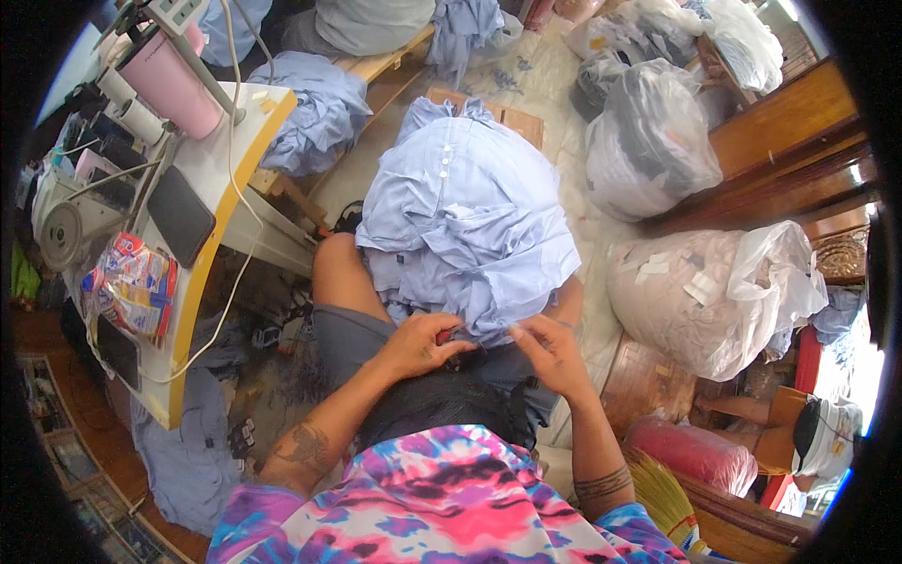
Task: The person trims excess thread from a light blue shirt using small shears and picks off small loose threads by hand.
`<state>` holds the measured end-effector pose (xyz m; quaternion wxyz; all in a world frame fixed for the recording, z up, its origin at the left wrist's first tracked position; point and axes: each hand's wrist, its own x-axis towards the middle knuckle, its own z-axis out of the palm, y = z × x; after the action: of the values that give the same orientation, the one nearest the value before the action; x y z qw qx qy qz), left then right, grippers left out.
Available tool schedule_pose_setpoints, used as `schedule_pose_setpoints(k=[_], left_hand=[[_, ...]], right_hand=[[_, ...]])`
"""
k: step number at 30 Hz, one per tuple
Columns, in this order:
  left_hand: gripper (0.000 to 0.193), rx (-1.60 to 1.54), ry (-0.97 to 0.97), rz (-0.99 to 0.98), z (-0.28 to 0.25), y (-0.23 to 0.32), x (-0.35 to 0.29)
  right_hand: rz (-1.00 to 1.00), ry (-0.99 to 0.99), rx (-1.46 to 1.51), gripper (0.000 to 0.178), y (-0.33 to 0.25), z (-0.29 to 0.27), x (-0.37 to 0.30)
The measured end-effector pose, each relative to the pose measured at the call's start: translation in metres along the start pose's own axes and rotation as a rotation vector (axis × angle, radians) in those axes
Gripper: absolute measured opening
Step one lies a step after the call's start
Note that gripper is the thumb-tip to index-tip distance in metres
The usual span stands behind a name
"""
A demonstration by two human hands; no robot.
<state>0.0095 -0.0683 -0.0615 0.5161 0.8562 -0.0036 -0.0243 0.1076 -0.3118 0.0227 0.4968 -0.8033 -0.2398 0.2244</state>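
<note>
A large heap of light blue shirts (470,197) lies across my lap, with a row of white buttons on the topmost one. At the heap's near edge, my left hand (421,346) is closed, and a small red object (446,335) shows between its thumb and fingers. Most of that object is hidden, so its kind is unclear. Just to the right, my right hand (552,355) pinches at the hem of the light blue cloth with thumb and forefinger. The fingertips of both hands are a short gap apart.
On the left stands a white sewing table (211,202) with a yellow edge, bearing a phone (180,216), a pink tumbler (174,80) and a colourful packet (132,287). More blue garments (315,108) lie behind it. Filled plastic bags (648,141) line the right side, near a broom (658,489).
</note>
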Motion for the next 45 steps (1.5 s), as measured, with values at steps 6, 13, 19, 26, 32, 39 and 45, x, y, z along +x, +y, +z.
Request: schedule_pose_setpoints(k=[6,13,19,26,32,39,45], left_hand=[[0.032,-0.185,0.071,0.026,-0.001,0.016,0.008],[0.024,-0.333,-0.093,-0.250,0.004,0.021,0.020],[0.022,-0.810,0.035,-0.211,-0.012,0.024,0.018],[0.034,-0.694,0.075,-0.068,-0.009,0.041,0.028],[0.031,-0.741,0.013,-0.177,-0.025,0.064,0.031],[0.024,-0.807,0.100,-0.120,-0.010,0.066,0.064],[0.020,-0.608,-0.037,-0.178,-0.039,0.095,0.057]], right_hand=[[0.098,0.056,0.180,0.026,0.001,-0.002,0.004],[0.133,0.068,0.263,0.028,-0.019,-0.006,0.024],[0.025,0.129,0.217,0.027,-0.032,-0.009,0.045],[-0.017,0.144,0.245,0.029,-0.055,-0.007,0.066],[0.035,0.139,0.358,0.038,-0.056,-0.021,0.066],[0.009,0.134,0.492,0.037,-0.046,-0.022,0.065],[0.032,0.252,0.898,0.031,-0.033,-0.018,0.064]])
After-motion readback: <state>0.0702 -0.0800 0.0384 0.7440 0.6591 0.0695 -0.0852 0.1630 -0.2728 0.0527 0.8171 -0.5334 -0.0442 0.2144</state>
